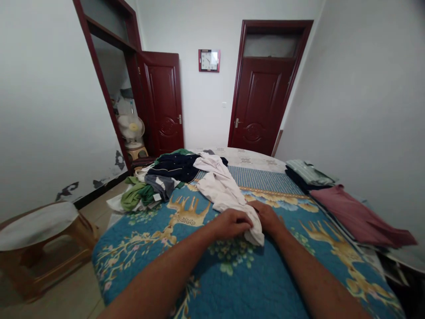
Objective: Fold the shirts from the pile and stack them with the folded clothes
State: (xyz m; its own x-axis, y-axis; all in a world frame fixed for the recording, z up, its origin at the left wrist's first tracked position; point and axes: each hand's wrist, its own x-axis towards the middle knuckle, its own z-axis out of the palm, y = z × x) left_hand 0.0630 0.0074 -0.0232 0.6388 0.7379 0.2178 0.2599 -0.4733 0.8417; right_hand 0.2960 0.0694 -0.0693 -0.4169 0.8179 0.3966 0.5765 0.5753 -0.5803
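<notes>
A crumpled off-white garment point(224, 190) stretches from a pile of clothes toward me across the bed; its exact kind is unclear. My left hand point(232, 223) is closed on its near end, fingers curled over the cloth. On the other side of that same end, my right hand point(267, 217) holds the fabric, with its fingertips partly hidden. The garment's lowest corner hangs just below my hands, over the blue patterned bedspread point(265, 283). Its far end touches a dark navy garment point(175, 166) in the pile.
Green and grey clothes point(139, 195) lie heaped at the bed's left edge. Along the right edge sit folded clothes, a pale green striped one point(308, 172) and a pink one point(357, 210). A plastic stool point(40, 226) stands left on the floor; a fan point(131, 128) is in the doorway.
</notes>
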